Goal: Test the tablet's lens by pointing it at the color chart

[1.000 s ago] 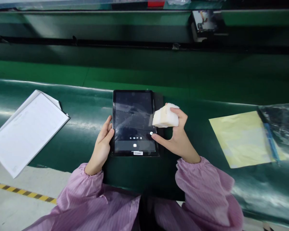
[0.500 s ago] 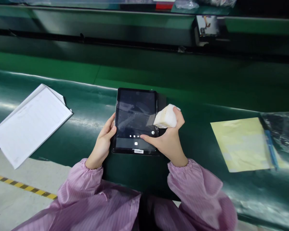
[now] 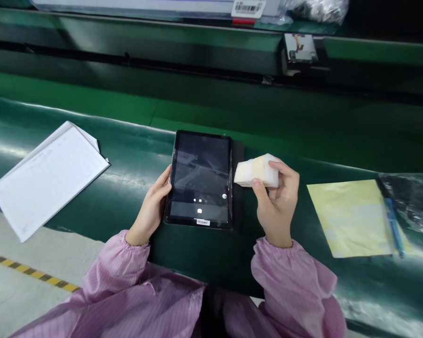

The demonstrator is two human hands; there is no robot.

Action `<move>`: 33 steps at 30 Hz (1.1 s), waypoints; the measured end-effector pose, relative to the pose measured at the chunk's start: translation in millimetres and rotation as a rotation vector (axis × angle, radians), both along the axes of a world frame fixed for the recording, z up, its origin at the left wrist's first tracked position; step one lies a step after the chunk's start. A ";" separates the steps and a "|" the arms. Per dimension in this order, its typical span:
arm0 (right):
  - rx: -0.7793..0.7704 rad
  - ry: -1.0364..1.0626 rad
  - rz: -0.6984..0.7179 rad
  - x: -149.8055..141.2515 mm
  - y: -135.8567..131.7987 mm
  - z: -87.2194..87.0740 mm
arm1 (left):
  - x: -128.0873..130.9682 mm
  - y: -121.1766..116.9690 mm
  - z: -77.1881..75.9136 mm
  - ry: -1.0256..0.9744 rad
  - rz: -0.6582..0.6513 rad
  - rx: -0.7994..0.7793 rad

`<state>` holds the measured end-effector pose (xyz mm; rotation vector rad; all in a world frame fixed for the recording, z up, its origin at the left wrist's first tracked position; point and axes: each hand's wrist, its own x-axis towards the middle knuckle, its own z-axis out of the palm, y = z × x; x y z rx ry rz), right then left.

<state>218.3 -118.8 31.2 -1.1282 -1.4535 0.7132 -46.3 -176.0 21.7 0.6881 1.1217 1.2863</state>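
Note:
A black tablet (image 3: 201, 176) stands in the middle, its dark screen lit with a few small white icons and a white barcode sticker at its lower edge. My left hand (image 3: 151, 202) grips the tablet's left edge, thumb at the front and the other fingers partly hidden behind. To the right of the tablet, my right hand (image 3: 278, 199) holds a white and cream foam-like block (image 3: 255, 170) between thumb and fingers. The block is close to the tablet's right edge but apart from it.
White sheets (image 3: 51, 176) lie on the green bench (image 3: 134, 155) at left. A yellow paper (image 3: 350, 218), a blue pen (image 3: 394, 227) and a clear plastic bag (image 3: 414, 202) are at right. Beyond runs a green conveyor (image 3: 197, 103), with a small box (image 3: 299, 49) at the back.
My right hand has moved right, off the tablet screen, carrying the block away from the tablet's edge. Its thumb now presses against the block. My left hand keeps hold of the tablet.

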 end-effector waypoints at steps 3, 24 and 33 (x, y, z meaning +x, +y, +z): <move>0.006 -0.002 -0.001 -0.6 -0.7 0.5 | 1.3 -1.9 -1.5 0.067 -0.013 0.042; 0.010 -0.062 0.084 0.9 0.5 -0.9 | 1.2 -10.2 -9.2 0.780 -0.261 0.228; 0.038 -0.173 0.114 -4.5 -0.1 -1.9 | 12.7 -10.2 -7.1 0.857 -0.197 0.156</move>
